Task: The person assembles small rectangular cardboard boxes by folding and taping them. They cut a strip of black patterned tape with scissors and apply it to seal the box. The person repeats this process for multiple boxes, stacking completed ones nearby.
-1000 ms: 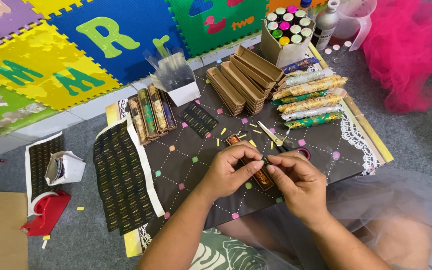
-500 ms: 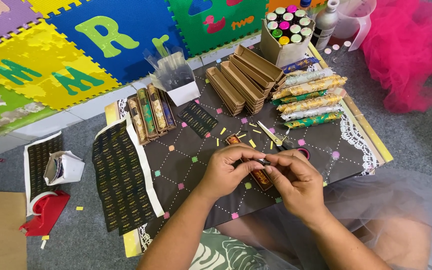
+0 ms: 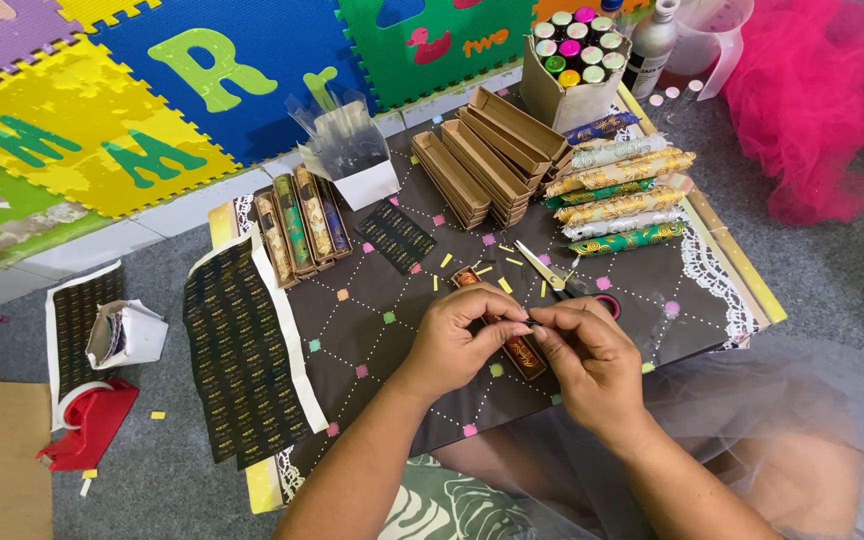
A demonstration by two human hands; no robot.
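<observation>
Left hand (image 3: 462, 335) and right hand (image 3: 592, 350) pinch a small item above a narrow box (image 3: 512, 345) near the tabletop (image 3: 392, 300) front edge; cardboard tub (image 3: 577, 85) holds capped vials.

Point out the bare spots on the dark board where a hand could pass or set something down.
Bare board lies between the label sheet and the left hand, and along the near edge below that hand. Crowded: the far side, with the open boxes, wrapped rolls and scissors.
</observation>
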